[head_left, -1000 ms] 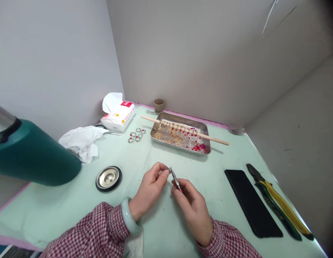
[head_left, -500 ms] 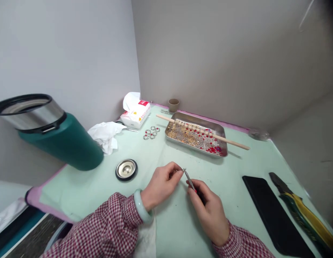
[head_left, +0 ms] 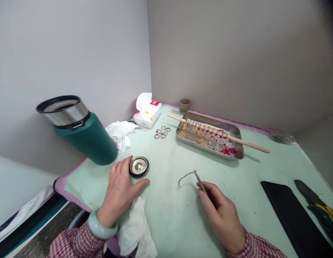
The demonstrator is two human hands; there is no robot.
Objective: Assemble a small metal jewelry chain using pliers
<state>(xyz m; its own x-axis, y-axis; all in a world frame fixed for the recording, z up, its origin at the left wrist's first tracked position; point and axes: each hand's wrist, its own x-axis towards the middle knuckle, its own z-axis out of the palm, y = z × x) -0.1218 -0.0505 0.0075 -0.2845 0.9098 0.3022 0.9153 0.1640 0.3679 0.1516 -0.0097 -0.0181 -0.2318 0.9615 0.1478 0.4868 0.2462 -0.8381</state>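
My right hand (head_left: 221, 216) is closed round needle-nose pliers (head_left: 200, 182), whose handles are mostly hidden in my palm. At the pliers' slim grey tip is one end of a short silver chain (head_left: 186, 176). The chain trails to the left and its far end is a small loop. My left hand (head_left: 119, 186), with a pale green bangle at the wrist, is open, thumb and fingers spread. It is beside the round steel-and-black bottle lid (head_left: 139, 166), its fingers close to the rim; whether they touch it I cannot tell.
A green bottle (head_left: 88, 138) stands open at left. Behind are a tissue pack (head_left: 148, 114), several beaded rings (head_left: 162, 132) and a bead tray (head_left: 209, 147) with a wooden stick (head_left: 228, 137) across it. Crumpled tissue (head_left: 136, 231), a black slab (head_left: 290, 215) and large pliers (head_left: 317, 204) lie nearer.
My left hand has let go near the pliers' tip and moved left to the lid, opening. The chain now shows at the tip. The view has shifted left.
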